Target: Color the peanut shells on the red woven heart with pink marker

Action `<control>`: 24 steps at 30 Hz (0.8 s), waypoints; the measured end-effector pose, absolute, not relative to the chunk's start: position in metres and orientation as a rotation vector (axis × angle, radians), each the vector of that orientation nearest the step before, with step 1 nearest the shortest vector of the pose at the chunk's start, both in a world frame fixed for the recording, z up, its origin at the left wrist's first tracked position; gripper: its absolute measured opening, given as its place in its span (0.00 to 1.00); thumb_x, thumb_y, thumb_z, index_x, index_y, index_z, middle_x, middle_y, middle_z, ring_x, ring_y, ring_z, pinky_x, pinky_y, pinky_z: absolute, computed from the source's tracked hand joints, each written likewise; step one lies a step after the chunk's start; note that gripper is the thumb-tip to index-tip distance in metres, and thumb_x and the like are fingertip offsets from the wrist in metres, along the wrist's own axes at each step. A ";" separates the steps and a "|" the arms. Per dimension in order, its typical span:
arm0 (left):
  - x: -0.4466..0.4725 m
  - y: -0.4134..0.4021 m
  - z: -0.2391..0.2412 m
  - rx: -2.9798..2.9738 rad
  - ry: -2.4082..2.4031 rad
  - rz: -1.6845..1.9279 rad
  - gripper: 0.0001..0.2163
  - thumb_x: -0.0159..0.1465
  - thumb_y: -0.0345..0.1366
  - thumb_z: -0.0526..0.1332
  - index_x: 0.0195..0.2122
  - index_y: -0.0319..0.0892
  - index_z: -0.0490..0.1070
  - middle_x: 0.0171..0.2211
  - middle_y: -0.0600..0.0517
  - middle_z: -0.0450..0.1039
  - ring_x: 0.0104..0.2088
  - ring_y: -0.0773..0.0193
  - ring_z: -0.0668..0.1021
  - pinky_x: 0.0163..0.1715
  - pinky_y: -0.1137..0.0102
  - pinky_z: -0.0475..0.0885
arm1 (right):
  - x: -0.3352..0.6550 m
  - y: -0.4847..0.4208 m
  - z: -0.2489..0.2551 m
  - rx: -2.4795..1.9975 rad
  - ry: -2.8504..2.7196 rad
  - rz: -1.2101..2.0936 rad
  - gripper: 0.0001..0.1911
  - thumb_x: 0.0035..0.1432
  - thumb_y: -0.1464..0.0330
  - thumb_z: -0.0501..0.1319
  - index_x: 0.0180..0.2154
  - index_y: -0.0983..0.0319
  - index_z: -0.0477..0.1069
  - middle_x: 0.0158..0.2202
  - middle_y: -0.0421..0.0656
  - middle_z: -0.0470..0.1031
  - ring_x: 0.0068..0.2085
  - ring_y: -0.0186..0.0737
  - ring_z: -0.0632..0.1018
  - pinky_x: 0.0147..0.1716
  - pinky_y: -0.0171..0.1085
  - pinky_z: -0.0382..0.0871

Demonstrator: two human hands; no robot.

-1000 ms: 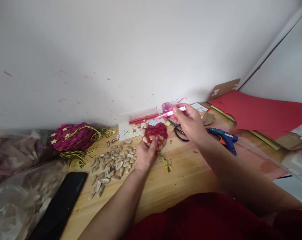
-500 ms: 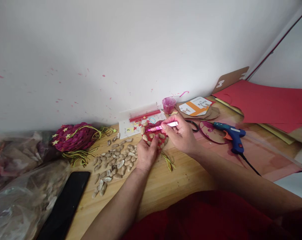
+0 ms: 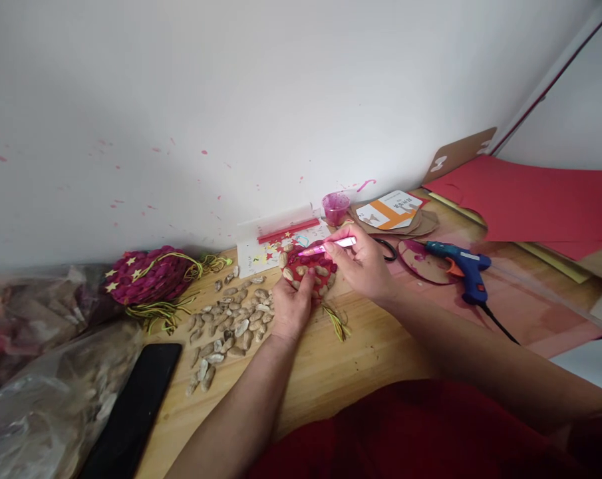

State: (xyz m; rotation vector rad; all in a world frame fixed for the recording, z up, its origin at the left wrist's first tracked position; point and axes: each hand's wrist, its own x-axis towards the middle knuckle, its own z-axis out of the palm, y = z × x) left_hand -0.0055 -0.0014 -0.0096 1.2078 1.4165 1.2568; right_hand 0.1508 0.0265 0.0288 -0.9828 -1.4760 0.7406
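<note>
My left hand (image 3: 291, 309) clamps heart (image 3: 310, 268), centre frame; right hand (image 3: 364, 265) pinches brush (image 3: 330, 246). If left grip slackens, heart may shift and brush smears bench (image 3: 365, 349).

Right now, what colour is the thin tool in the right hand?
The thin tool is bright pink, whitish at the held end; head view.

Shows a wooden table (image 3: 360, 359) with peanut shells (image 3: 231, 326) scattered left of centre, just beside a red shell-studded heart (image 3: 310, 269). Bears a black phone (image 3: 131, 412) near the front edge, plastic bags (image 3: 41, 399) far left, a magenta ornament (image 3: 146, 276) by the wall. Holds a pink cup (image 3: 335, 207), scissors (image 3: 388, 249), a blue glue gun (image 3: 463, 263) and red paper sheets (image 3: 530, 199) rightward
</note>
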 end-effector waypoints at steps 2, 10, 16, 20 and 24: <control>-0.006 -0.001 -0.011 1.216 1.405 1.259 0.18 0.62 0.53 0.66 0.33 0.40 0.78 0.24 0.49 0.79 0.28 0.59 0.81 0.28 0.69 0.75 | 0.151 0.026 0.029 -0.960 -1.466 0.754 0.12 0.67 0.56 0.64 0.40 0.57 0.70 0.33 0.40 0.79 0.34 0.40 0.81 0.34 0.38 0.74; -0.004 -0.002 -0.008 1.165 1.382 1.245 0.19 0.62 0.54 0.67 0.31 0.41 0.75 0.23 0.52 0.77 0.20 0.65 0.75 0.21 0.70 0.73 | 0.154 0.028 0.033 -0.992 -1.477 0.728 0.11 0.66 0.58 0.64 0.38 0.58 0.70 0.32 0.40 0.79 0.33 0.39 0.80 0.33 0.38 0.73; -0.003 -0.002 -0.011 1.133 1.372 1.253 0.20 0.61 0.55 0.68 0.32 0.41 0.75 0.23 0.52 0.77 0.19 0.66 0.74 0.20 0.71 0.73 | 0.154 0.032 0.030 -0.988 -1.400 0.839 0.17 0.63 0.52 0.66 0.38 0.58 0.70 0.31 0.40 0.79 0.31 0.38 0.81 0.31 0.36 0.74; -0.004 -0.001 -0.013 1.181 1.374 1.249 0.20 0.62 0.56 0.67 0.32 0.40 0.75 0.23 0.52 0.77 0.19 0.66 0.74 0.21 0.71 0.72 | 0.155 0.035 0.027 -0.998 -1.327 0.864 0.20 0.59 0.49 0.69 0.37 0.58 0.69 0.32 0.40 0.79 0.30 0.37 0.82 0.30 0.36 0.75; -0.005 -0.002 -0.011 1.160 1.371 1.250 0.20 0.62 0.55 0.67 0.31 0.41 0.75 0.24 0.52 0.77 0.19 0.66 0.74 0.21 0.71 0.72 | 0.155 0.035 0.027 -0.996 -1.325 0.893 0.21 0.59 0.49 0.69 0.37 0.58 0.69 0.32 0.40 0.79 0.30 0.37 0.81 0.29 0.35 0.75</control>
